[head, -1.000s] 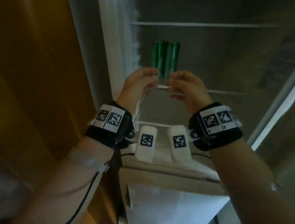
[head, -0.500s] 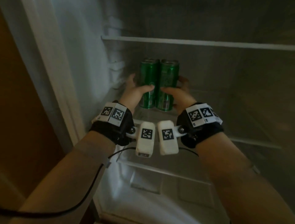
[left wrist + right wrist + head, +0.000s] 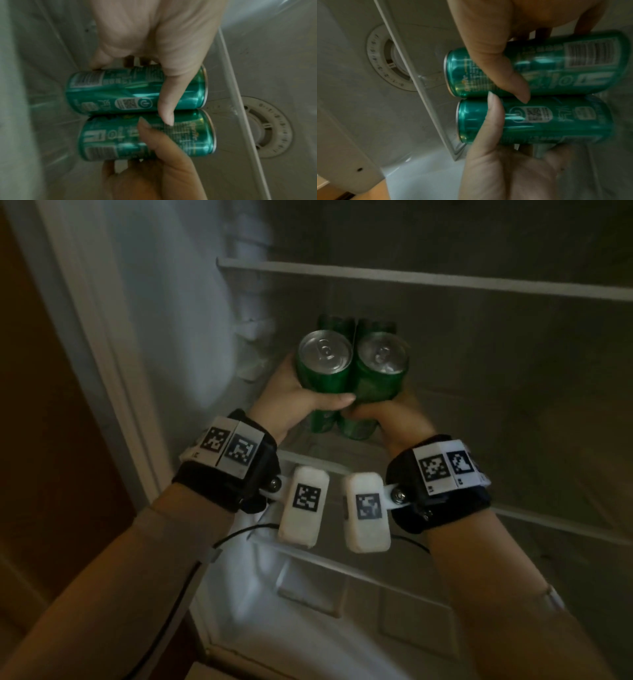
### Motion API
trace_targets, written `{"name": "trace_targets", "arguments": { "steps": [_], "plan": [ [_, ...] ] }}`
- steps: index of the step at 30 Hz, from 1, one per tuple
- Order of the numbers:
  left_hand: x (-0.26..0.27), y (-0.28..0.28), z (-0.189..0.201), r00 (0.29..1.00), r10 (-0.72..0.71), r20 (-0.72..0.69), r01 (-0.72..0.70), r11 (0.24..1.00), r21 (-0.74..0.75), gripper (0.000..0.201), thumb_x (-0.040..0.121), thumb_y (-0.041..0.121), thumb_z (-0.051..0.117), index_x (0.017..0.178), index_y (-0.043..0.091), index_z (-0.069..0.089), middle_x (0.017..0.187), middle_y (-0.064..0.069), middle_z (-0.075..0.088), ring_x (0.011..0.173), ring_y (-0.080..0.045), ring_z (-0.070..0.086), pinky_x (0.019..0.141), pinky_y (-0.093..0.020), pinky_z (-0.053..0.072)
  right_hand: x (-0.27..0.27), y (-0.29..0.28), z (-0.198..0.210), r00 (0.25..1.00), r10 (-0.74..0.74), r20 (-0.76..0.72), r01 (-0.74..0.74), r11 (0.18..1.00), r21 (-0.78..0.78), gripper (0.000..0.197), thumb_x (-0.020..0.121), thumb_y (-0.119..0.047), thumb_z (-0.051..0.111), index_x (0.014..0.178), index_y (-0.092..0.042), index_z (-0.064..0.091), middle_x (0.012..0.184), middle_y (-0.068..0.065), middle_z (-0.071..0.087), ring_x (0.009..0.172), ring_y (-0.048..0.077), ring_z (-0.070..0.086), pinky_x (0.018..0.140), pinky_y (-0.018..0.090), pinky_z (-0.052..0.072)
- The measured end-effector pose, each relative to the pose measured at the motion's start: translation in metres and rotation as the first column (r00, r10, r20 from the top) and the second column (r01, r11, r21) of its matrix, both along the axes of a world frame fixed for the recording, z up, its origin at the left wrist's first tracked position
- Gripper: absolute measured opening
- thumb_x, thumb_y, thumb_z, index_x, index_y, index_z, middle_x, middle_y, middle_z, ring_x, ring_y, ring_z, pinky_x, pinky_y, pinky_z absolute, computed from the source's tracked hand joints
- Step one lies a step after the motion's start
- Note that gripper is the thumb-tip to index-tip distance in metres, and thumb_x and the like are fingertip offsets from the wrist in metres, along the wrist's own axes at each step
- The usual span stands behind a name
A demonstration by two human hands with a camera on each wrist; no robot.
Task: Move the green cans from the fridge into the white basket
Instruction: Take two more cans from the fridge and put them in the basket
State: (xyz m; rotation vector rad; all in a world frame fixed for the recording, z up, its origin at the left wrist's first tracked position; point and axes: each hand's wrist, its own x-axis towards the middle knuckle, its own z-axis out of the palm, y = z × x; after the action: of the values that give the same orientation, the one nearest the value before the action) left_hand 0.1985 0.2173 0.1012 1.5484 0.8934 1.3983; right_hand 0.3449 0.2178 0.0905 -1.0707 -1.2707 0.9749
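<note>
Two green cans stand side by side inside the fridge, their silver tops tilted toward me. My left hand grips the left can, with the thumb across its front. My right hand grips the right can the same way. The two cans touch each other. The left wrist view shows my left hand curled round the upper can. In the right wrist view my right hand wraps its can. Darker green shapes sit behind the cans; I cannot tell what they are. No white basket is in view.
A white-edged shelf runs close above the cans. Another shelf edge lies below my wrists. The fridge's white left wall is near my left hand, with a brown wooden panel beyond it. A round dial sits on the fridge wall.
My hands went from in front of the fridge onto the two cans and closed round them. The cans now sit higher and tilt toward me, tops showing.
</note>
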Motion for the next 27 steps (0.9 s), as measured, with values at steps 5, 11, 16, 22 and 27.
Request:
{"name": "trace_targets", "arguments": {
  "steps": [5, 11, 16, 22, 27],
  "plan": [
    [-0.014, -0.034, -0.026, 0.996, 0.062, 0.069, -0.07, 0.991, 0.117, 0.074, 0.053, 0.013, 0.081, 0.117, -0.008, 0.051, 0.113, -0.022, 0.063, 0.109, -0.028, 0.062, 0.096, -0.04, 0.05, -0.014, -0.027, -0.012, 0.996, 0.073, 0.046, -0.079, 0.987, 0.138, 0.085, 0.04, 0.005, 0.073, 0.121, 0.007, 0.048, 0.116, 0.025, 0.062, 0.102, 0.026, 0.062, 0.082, 0.035, 0.055],
    [-0.063, -0.108, -0.035, 0.973, 0.152, 0.174, -0.184, 0.965, 0.185, 0.081, 0.055, 0.004, 0.078, 0.123, -0.016, 0.04, 0.12, -0.03, 0.055, 0.11, -0.028, 0.059, 0.095, -0.036, 0.05, -0.061, -0.086, -0.007, 0.976, 0.194, 0.097, -0.216, 0.909, 0.357, 0.07, 0.043, 0.005, 0.071, 0.11, 0.0, 0.053, 0.099, 0.006, 0.061, 0.091, 0.007, 0.06, 0.082, 0.024, 0.052],
    [-0.119, -0.224, -0.042, 0.955, 0.22, 0.199, -0.254, 0.953, 0.165, 0.071, 0.06, -0.002, 0.072, 0.124, -0.008, 0.042, 0.121, -0.021, 0.055, 0.116, -0.03, 0.055, 0.099, -0.041, 0.047, -0.118, -0.171, -0.007, 0.92, 0.352, 0.174, -0.392, 0.802, 0.451, 0.064, 0.045, -0.005, 0.074, 0.101, -0.022, 0.051, 0.102, -0.003, 0.058, 0.094, -0.004, 0.058, 0.083, 0.013, 0.045],
    [-0.201, -0.425, -0.054, 0.842, 0.514, 0.165, -0.537, 0.829, 0.159, 0.057, 0.068, 0.005, 0.07, 0.12, 0.0, 0.048, 0.117, -0.016, 0.06, 0.116, -0.028, 0.058, 0.102, -0.044, 0.046, -0.228, -0.32, -0.02, 0.678, 0.723, 0.133, -0.706, 0.589, 0.394, 0.076, 0.042, -0.015, 0.075, 0.113, 0.0, 0.052, 0.105, 0.011, 0.061, 0.096, 0.015, 0.061, 0.083, 0.027, 0.051],
    [-0.264, -0.619, -0.067, 0.633, 0.733, 0.251, -0.765, 0.642, 0.053, 0.064, 0.067, -0.002, 0.066, 0.127, -0.002, 0.042, 0.119, -0.012, 0.058, 0.115, -0.021, 0.059, 0.096, -0.034, 0.05, -0.344, -0.472, -0.053, 0.257, 0.96, 0.109, -0.949, 0.23, 0.215, 0.075, 0.046, 0.009, 0.069, 0.118, 0.01, 0.047, 0.116, 0.021, 0.06, 0.108, 0.033, 0.06, 0.087, 0.042, 0.053]
  ]
}}
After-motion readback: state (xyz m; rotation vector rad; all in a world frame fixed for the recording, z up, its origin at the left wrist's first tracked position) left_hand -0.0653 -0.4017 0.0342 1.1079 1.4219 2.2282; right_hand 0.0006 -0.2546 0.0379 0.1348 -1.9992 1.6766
